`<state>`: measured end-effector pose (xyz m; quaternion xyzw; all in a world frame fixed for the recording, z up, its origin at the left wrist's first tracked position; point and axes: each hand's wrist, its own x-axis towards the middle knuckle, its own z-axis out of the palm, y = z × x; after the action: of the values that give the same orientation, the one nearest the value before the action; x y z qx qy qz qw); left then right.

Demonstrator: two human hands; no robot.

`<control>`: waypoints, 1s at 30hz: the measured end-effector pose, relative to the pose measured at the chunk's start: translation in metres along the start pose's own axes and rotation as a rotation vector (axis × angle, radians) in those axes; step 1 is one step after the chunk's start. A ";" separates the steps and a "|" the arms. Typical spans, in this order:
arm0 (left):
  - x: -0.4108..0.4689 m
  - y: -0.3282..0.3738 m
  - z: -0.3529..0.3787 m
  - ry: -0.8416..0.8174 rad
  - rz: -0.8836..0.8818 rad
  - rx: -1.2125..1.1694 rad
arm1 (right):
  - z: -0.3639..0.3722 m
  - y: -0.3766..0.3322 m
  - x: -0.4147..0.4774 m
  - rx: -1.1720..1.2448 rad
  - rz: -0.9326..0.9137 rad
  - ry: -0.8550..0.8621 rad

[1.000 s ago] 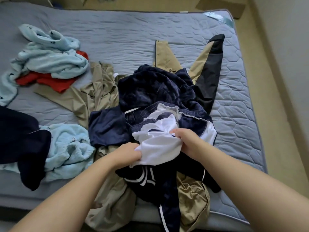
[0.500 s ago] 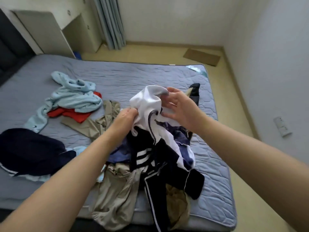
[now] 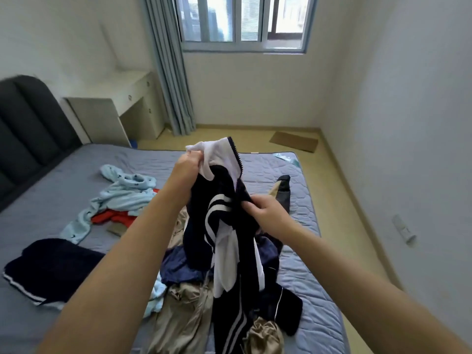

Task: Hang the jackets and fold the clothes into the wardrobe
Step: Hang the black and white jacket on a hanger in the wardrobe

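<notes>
At the near edge of the bed [image 3: 319, 318] lies a crumpled tan garment [image 3: 184, 318], and the tail of a navy jacket [image 3: 224, 208] with white stripes trails down onto it. The rest of the jacket is lifted clear of the pile, held up between both hands.

The right hand [image 3: 265, 213] is the lower of the two. Its fingers are curled and its thumb and fingertips pinch a fold of the dark cloth at the jacket's right side. The left hand [image 3: 187, 169] is higher and farther out, clenched in a fist round a bunch of the jacket's white lining, which spills above the knuckles.

Under the jacket lies a blue garment [image 3: 178, 267]. To the left on the mattress a dark garment with a white hem [image 3: 51, 267] lies flat. Beyond it a pale blue garment [image 3: 122, 192] is heaped over a red one [image 3: 112, 217].

Farther off stand a dark padded headboard [image 3: 30, 123], a pale desk [image 3: 122, 98], a grey-blue curtain [image 3: 171, 85] and a window [image 3: 242, 21].
</notes>
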<state>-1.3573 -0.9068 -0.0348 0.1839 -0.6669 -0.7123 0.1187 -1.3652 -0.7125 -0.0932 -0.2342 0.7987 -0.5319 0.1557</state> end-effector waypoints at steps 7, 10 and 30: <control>-0.029 -0.016 -0.029 -0.008 0.123 0.886 | 0.000 -0.060 0.003 0.342 -0.022 0.065; -0.050 -0.003 -0.034 -0.150 0.549 0.860 | -0.002 -0.080 0.008 0.097 -0.038 0.001; -0.033 0.101 -0.022 -0.015 0.815 0.713 | -0.017 -0.090 0.004 0.009 -0.176 -0.038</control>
<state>-1.3260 -0.9217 0.0676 -0.0660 -0.8854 -0.3392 0.3108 -1.3582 -0.7300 -0.0036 -0.3129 0.7697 -0.5424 0.1244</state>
